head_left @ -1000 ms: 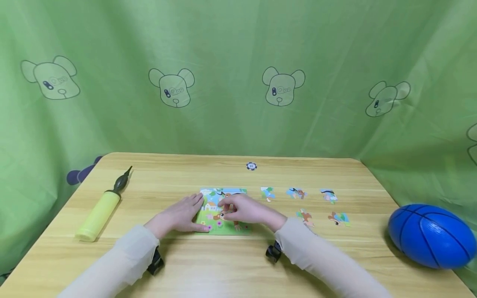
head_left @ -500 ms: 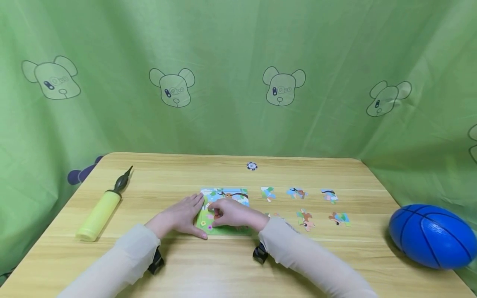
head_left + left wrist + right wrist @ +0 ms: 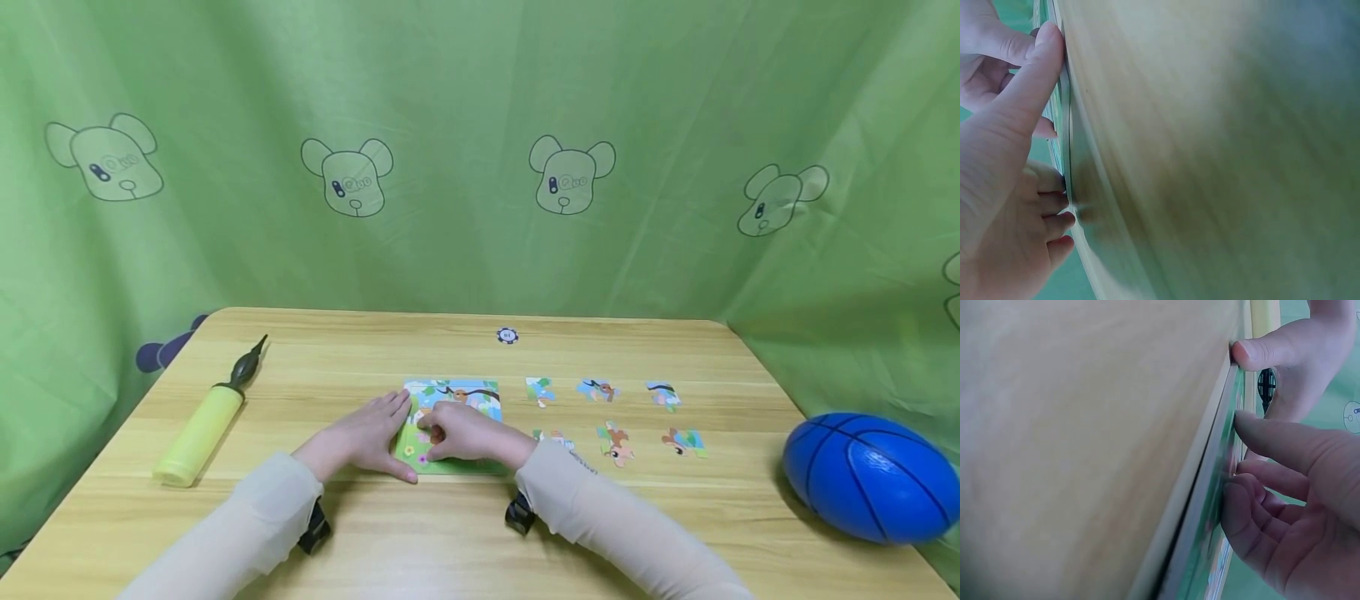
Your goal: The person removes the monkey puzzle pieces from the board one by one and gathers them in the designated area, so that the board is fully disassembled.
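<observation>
A picture puzzle board [image 3: 465,468], with flowers, animals and a branch on it, lies in the middle of the table. Flat along its left side rests my left hand [image 3: 369,431], fingers straight and thumb spread to the near edge; the left wrist view has this hand [image 3: 1013,144] against the board's rim. Over the board's middle, my right hand [image 3: 468,432] bends its fingers, with index and thumb apart. In the right wrist view, its thumb [image 3: 1272,437] and fingers touch the board's face. Whether a piece is between them is hidden.
Several loose puzzle pieces [image 3: 597,389] lie in two rows right of the board. A round chip [image 3: 507,335] lies behind it. The yellow hand pump [image 3: 202,433] is at the left, and a blue ball [image 3: 870,477] sits at the right edge.
My right hand has moved left and slightly nearer over the board, uncovering a piece in the near row and the branch picture. My left hand stays nearly still; its thumb has slid slightly nearer.
</observation>
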The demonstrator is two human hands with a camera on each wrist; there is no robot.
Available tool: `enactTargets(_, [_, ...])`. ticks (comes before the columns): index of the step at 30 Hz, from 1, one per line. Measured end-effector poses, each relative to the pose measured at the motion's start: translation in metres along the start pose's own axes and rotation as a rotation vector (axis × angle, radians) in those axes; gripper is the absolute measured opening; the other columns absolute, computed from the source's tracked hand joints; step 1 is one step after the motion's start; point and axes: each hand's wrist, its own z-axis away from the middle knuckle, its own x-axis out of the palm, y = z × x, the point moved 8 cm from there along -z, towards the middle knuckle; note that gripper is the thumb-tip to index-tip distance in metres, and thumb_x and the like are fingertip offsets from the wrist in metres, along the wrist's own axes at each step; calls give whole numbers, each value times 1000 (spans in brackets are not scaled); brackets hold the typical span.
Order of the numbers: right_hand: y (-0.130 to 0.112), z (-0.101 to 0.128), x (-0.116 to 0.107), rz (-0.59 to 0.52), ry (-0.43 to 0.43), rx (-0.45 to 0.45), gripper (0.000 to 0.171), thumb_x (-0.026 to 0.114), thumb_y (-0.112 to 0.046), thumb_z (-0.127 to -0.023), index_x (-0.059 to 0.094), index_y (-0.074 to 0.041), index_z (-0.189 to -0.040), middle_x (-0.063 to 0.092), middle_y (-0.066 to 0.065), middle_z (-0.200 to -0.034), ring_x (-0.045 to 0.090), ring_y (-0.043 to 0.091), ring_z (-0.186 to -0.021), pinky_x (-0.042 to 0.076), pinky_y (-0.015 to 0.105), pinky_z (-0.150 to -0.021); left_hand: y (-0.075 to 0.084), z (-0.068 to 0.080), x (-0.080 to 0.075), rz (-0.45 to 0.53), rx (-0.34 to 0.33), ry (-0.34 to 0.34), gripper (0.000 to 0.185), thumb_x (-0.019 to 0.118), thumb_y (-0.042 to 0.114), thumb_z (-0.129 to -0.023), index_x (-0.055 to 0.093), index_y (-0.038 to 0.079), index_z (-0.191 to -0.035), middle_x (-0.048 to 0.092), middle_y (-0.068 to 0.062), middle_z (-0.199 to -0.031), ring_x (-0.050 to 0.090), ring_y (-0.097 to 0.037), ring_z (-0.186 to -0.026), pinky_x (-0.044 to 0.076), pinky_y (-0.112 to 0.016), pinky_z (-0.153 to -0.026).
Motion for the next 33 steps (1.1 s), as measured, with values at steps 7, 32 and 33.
enactTargets(7, [3,0,1,-59,12,-3,43,73,-14,-80,59,-2,-119,50,-5,-68,43,7,-59,38,19,-53,1,1,0,7,-2,1,113,62,68,-70,19,-8,-142,12,-24,-148,13,-37,-135,13,-44,-110])
enactTargets(32, [19,8,-10,-486,86,-29,19,55,1,-89,58,-6,-107,61,6,-65,57,21,-55,49,29,-48,0,0,1,17,-10,7,114,62,68,-69,18,-8,-142,12,-24,-149,12,-37,-135,12,-44,-110])
enactTargets(33, [20,10,-11,-500,85,-24,20,55,0,-89,57,-6,-108,61,7,-65,56,20,-55,49,29,-49,0,0,1,17,-12,7,114,62,68,-69,18,-8,-143,11,-23,-149,12,-37,-135,12,-44,-110])
